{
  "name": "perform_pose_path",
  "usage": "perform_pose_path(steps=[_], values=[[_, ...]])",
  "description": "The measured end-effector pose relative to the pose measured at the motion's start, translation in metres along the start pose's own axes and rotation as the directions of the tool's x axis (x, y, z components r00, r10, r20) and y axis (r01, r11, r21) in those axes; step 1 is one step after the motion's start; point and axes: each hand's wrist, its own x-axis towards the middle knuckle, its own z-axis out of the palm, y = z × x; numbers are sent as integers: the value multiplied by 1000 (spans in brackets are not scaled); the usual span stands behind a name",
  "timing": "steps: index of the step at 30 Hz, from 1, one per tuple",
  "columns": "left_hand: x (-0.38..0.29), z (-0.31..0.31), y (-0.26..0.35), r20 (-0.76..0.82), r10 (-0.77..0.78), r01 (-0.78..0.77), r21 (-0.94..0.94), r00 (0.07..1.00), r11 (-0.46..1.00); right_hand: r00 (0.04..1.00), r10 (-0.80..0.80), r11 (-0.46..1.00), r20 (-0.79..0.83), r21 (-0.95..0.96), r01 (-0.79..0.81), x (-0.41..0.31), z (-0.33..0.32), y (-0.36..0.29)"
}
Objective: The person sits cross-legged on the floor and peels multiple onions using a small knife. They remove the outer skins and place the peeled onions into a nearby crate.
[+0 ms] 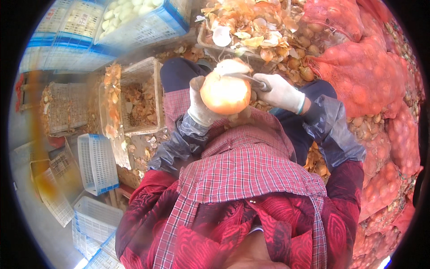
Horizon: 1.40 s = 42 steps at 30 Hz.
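Observation:
My left hand, in a whitish work glove, grips a large yellow-brown onion from its left side and below. In my right hand, also gloved, is a knife with its blade across the upper part of the onion. A pale piece at the onion's top stands above the blade; whether it is cut free I cannot tell. Both hands are above my lap, over a red checked apron. Part of the knife's handle is hidden by my right fingers.
A crate heaped with onion skins stands ahead, loose onions beside it. Red mesh sacks of onions line the right. At the left are a crate of skins, blue-and-white crates and a crate of peeled onions.

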Motion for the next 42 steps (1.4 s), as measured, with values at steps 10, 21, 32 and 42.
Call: perform_pose_path(steps=[10,21,32,42], values=[[1,11,-8,95,-241,255,-188,966,949,961,-125,992,-246,-48,117,-19,-11,-61],[2,0,-15,117,-196,199,-14,974,980,855,208,357,-475,851,386,29,-64,-5],[9,-20,-15,35,-134,137,-118,990,984,891,329,819,-314,565,-104,-9,-13,3],[38,61,42,359,-102,-373,908,928,-194,909,394,59,134,984,-170,-12,20,-14]])
